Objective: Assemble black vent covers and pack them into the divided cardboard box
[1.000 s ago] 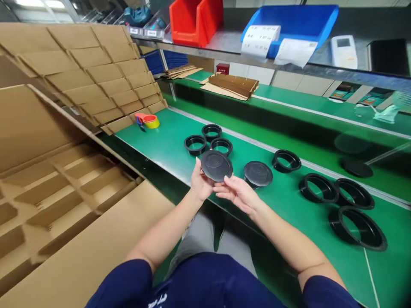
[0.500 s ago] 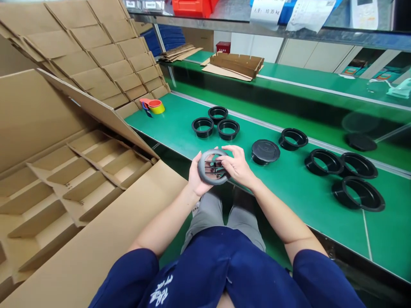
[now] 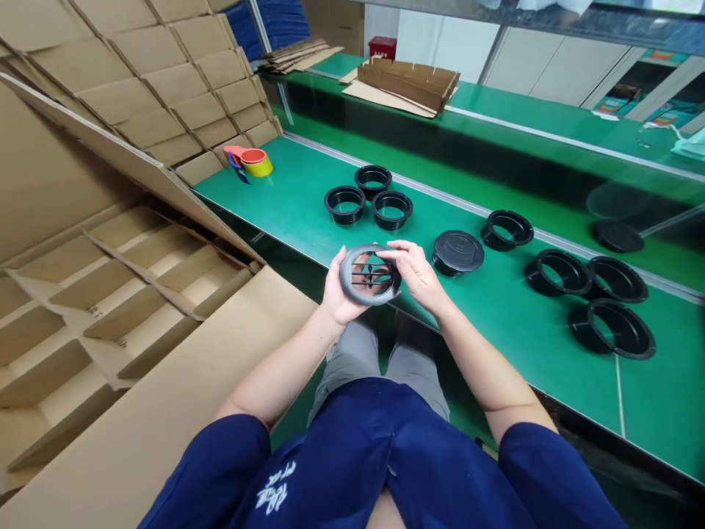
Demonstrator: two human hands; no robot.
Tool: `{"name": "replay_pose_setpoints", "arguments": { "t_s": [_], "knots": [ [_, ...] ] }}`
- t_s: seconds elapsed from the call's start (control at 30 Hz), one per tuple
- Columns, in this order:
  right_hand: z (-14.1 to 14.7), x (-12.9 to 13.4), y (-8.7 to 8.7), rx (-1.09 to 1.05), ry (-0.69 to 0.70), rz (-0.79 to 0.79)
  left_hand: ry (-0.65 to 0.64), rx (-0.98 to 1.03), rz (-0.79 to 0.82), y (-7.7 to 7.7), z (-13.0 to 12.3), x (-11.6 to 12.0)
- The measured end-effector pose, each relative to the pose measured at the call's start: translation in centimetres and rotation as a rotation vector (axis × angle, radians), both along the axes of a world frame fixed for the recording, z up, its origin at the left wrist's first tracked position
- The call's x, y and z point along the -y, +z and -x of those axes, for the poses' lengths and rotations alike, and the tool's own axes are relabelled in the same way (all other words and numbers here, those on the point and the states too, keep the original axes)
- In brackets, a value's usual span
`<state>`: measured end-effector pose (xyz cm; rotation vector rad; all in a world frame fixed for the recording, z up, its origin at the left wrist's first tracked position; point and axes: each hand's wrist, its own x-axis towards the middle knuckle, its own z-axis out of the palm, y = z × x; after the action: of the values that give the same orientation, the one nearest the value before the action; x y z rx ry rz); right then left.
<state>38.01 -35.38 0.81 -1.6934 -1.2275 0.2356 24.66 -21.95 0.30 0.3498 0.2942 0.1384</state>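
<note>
A round air vent (image 3: 370,276) with a thick grey rim and thin black slats sits between my hands, above the bench's front edge. My left hand (image 3: 335,295) is wrapped round its left side and underside. On the right, my right hand (image 3: 418,275) grips the rim, its index finger stretched over the upper part of the opening. The slats look nearly edge-on, and my left palm shows through the gaps. Just right of my right hand, a black round piece with a closed top (image 3: 458,252) rests on the green bench (image 3: 440,316).
Black open rings (image 3: 344,205) stand grouped beyond my hands, with several more (image 3: 611,328) at the right. A tape dispenser (image 3: 254,162) lies at the back left. At left stands an open carton with cardboard dividers (image 3: 148,283). Folded cardboard (image 3: 405,82) lies on the ledge.
My right fingers have moved from the slats up to the upper right rim. The slats look thinner and more edge-on. My left hand keeps its hold, and the view has tipped slightly down.
</note>
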Motion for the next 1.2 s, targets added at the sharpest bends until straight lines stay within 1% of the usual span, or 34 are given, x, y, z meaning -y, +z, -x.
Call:
{"name": "replay_pose_setpoints", "arguments": {
  "t_s": [0.27, 0.4, 0.53, 0.73, 0.87, 0.9, 0.97, 1.03, 1.1, 1.13, 1.2],
  "knots": [
    [-0.8, 0.2, -0.8, -0.034, 0.014, -0.022, -0.043, 0.036, -0.042, 0.1, -1.0, -0.7],
    [-1.1, -0.2, -1.3, -0.064, 0.013, -0.032, -0.061, 0.026, 0.006, -0.1, -1.5, -1.1],
    [-1.4, -0.5, -1.6, -0.061, -0.027, -0.001, -0.077, -0.025, 0.065, -0.4, -2.0, -1.7],
    [-1.6, -0.6, -1.8, -0.046, -0.036, 0.002, -0.079, -0.058, 0.092, -0.6, -2.5, -2.1],
    [-1.9, -0.6, -2.5, -0.019, -0.05, -0.005, -0.097, -0.047, 0.109, -0.7, -2.6, -2.2],
    [-1.9, -0.6, -2.7, 0.014, -0.056, -0.002, -0.092, -0.052, 0.11, -0.7, -2.6, -2.3],
    [-1.8, -0.7, -3.0, 0.16, -0.032, 0.03, -0.037, -0.079, 0.109, -0.8, -2.8, -2.4],
    [-1.6, -1.0, -3.0, 0.375, 0.053, 0.11, 0.047, -0.122, 0.114, -0.7, -3.2, -2.5],
    [-1.6, -1.6, -2.7, 0.54, 0.126, 0.214, 0.088, -0.162, 0.12, -0.5, -3.9, -2.7],
    [-1.7, -2.0, -2.4, 0.577, 0.143, 0.261, 0.08, -0.171, 0.119, -0.3, -4.3, -2.7],
    [-2.3, -3.2, -1.6, 0.582, 0.153, 0.336, 0.055, -0.163, 0.097, -0.1, -5.2, -2.9]
  ]
}}
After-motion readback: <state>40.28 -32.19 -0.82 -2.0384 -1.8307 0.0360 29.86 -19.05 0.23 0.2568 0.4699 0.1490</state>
